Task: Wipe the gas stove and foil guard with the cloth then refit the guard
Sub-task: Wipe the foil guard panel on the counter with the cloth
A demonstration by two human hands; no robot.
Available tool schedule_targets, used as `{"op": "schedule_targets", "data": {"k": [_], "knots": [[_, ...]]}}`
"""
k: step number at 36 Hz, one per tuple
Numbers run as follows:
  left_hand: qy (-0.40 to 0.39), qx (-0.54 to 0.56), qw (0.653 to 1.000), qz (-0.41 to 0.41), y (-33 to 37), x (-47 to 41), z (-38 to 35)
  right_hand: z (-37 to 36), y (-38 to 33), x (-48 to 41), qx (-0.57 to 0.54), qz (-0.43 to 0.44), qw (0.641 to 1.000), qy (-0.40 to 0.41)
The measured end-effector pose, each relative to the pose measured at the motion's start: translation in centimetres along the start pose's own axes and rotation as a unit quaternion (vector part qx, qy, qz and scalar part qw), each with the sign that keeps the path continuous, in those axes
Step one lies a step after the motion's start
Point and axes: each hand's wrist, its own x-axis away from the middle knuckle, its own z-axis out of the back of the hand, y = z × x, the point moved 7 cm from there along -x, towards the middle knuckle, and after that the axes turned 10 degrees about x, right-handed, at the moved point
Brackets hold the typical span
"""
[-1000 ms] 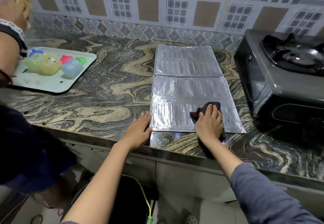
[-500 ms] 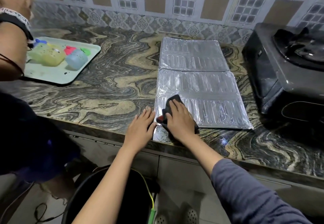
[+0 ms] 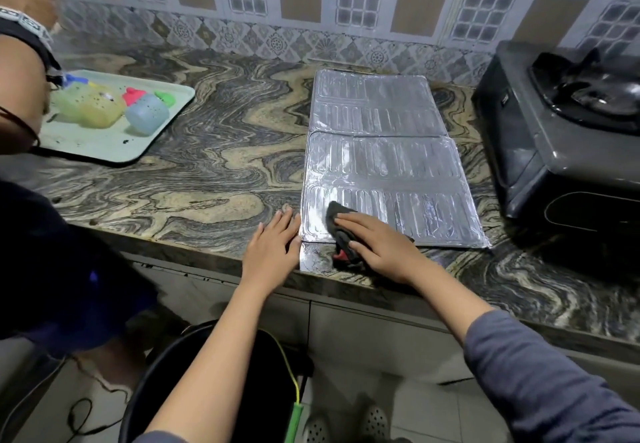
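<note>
The silver foil guard (image 3: pixel 384 162) lies flat and unfolded on the marbled counter. My right hand (image 3: pixel 382 246) presses a dark cloth (image 3: pixel 337 226) with a red patch onto the guard's near left corner. Flat on the counter, my left hand (image 3: pixel 273 246) has its fingers apart and its fingertips touch the guard's left edge. The black gas stove (image 3: pixel 568 144) stands at the right, apart from the guard.
A pale green tray (image 3: pixel 104 144) with several coloured plastic containers sits at the left. Another person (image 3: pixel 24 103) stands close at the far left. A black bucket (image 3: pixel 156 366) with a yellow-green cord stands below the counter edge. The tiled wall runs behind.
My right hand slid the cloth from the guard's near right side to its near left corner, then stayed around there. My left hand stayed by the left edge.
</note>
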Motion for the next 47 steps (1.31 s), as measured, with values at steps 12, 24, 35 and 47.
{"op": "schedule_targets", "data": {"k": [12, 24, 35, 47], "knots": [[0.008, -0.014, 1.0, 0.014, 0.2, 0.1, 0.0, 2.6, 7.9, 7.1, 0.002, -0.181, 0.981, 0.07], [0.003, -0.043, 0.999, 0.001, 0.6, 0.3, -0.1, 4.7, 12.7, 10.1, -0.023, -0.331, 0.939, 0.095], [0.013, -0.043, 0.999, -0.001, 0.4, 0.2, -0.1, 4.5, 13.2, 9.2, -0.059, -0.408, 0.906, 0.101], [0.028, -0.013, 1.0, 0.001, 0.6, 0.2, 0.2, 5.4, 10.9, 6.7, -0.073, -0.376, 0.914, 0.134]]}}
